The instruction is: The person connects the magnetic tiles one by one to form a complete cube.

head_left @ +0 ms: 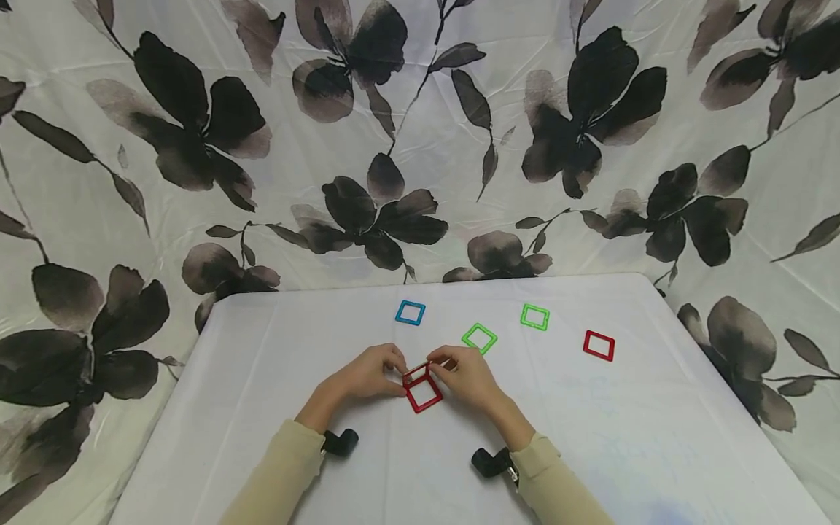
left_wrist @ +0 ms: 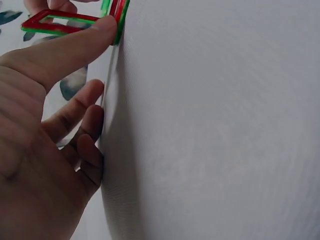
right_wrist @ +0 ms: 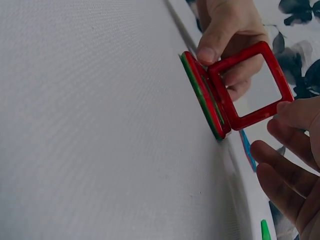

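A red square frame [head_left: 425, 405], like an open magnetic tile, lies on the white table. A second red square frame [right_wrist: 246, 122] stands tilted up along its far edge. Green shows along the flat frame's underside [right_wrist: 201, 100] and the raised frame's edge [left_wrist: 45, 31] in the wrist views. My left hand [head_left: 369, 373] grips the left corner where the frames meet, thumb on the flat one, fingers behind the raised one. At the raised frame's upper right corner, my right hand [head_left: 467, 375] pinches it between thumb and fingers. Some fingertips are hidden.
Beyond my hands lie a blue square frame [head_left: 410, 313], a green one [head_left: 480, 339] close to my right hand, and another green one [head_left: 534, 317]. Farther right is a red square frame [head_left: 599, 346]. A flowered cloth [head_left: 485, 219] hangs behind the table [head_left: 656, 437].
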The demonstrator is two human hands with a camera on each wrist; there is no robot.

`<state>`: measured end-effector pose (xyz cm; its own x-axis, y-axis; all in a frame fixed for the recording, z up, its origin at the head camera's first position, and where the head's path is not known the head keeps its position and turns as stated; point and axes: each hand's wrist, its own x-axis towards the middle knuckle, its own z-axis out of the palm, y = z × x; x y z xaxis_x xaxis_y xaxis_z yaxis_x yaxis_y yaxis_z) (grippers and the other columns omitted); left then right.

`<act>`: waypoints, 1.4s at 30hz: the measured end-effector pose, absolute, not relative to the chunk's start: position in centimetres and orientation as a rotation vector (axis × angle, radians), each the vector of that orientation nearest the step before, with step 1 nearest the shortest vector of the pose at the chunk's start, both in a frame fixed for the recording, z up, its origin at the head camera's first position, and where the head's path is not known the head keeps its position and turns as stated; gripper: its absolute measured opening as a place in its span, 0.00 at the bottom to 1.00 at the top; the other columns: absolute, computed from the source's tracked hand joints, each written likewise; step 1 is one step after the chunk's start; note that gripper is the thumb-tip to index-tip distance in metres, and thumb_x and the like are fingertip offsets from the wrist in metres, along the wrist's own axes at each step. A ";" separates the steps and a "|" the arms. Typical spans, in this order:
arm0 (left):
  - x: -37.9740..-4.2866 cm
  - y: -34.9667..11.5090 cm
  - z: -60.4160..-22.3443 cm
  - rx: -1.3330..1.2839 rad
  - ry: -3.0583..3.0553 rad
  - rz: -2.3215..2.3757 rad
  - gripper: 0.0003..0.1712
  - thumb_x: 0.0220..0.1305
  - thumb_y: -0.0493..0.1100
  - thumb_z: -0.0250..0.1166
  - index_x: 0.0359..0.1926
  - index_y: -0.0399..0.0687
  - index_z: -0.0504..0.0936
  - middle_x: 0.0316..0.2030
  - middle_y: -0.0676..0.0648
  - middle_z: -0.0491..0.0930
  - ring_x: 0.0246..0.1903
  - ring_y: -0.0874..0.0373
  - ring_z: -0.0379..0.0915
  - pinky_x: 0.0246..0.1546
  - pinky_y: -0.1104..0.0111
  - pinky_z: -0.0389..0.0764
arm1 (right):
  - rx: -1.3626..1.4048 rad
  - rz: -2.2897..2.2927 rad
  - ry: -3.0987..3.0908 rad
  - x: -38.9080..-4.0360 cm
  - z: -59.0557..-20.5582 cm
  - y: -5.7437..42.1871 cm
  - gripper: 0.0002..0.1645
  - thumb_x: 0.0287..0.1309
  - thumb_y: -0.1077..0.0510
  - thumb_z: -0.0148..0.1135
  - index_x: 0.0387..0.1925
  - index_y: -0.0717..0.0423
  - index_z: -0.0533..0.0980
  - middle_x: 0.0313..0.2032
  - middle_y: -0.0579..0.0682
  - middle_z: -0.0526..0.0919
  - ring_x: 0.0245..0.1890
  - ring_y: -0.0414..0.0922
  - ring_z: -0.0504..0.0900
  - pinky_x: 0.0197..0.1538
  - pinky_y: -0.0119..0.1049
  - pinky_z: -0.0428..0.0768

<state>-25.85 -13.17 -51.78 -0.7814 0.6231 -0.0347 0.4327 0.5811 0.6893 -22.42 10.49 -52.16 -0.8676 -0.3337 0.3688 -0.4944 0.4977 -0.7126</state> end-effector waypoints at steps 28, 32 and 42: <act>-27.7 -12.3 -51.3 0.924 2.511 0.789 0.18 0.43 0.48 0.81 0.39 0.58 0.87 0.34 0.60 0.75 0.35 0.61 0.68 0.38 0.66 0.72 | 0.675 1.265 -2.530 -22.1 -51.7 10.6 0.08 0.55 0.63 0.70 0.39 0.54 0.84 0.30 0.42 0.85 0.26 0.36 0.80 0.30 0.30 0.78; -27.6 -12.6 -51.7 0.957 2.485 0.933 0.17 0.44 0.44 0.81 0.37 0.56 0.87 0.35 0.61 0.77 0.37 0.61 0.70 0.41 0.66 0.73 | 0.650 1.271 -2.538 -22.2 -51.6 10.6 0.07 0.54 0.63 0.70 0.37 0.52 0.84 0.29 0.41 0.85 0.26 0.36 0.80 0.30 0.31 0.78; -27.7 -12.7 -52.3 0.978 2.431 1.065 0.11 0.44 0.41 0.80 0.28 0.55 0.86 0.28 0.60 0.79 0.33 0.61 0.72 0.37 0.67 0.74 | 0.642 1.279 -2.552 -22.3 -51.8 10.8 0.07 0.55 0.62 0.70 0.38 0.53 0.84 0.29 0.42 0.85 0.26 0.36 0.80 0.30 0.31 0.78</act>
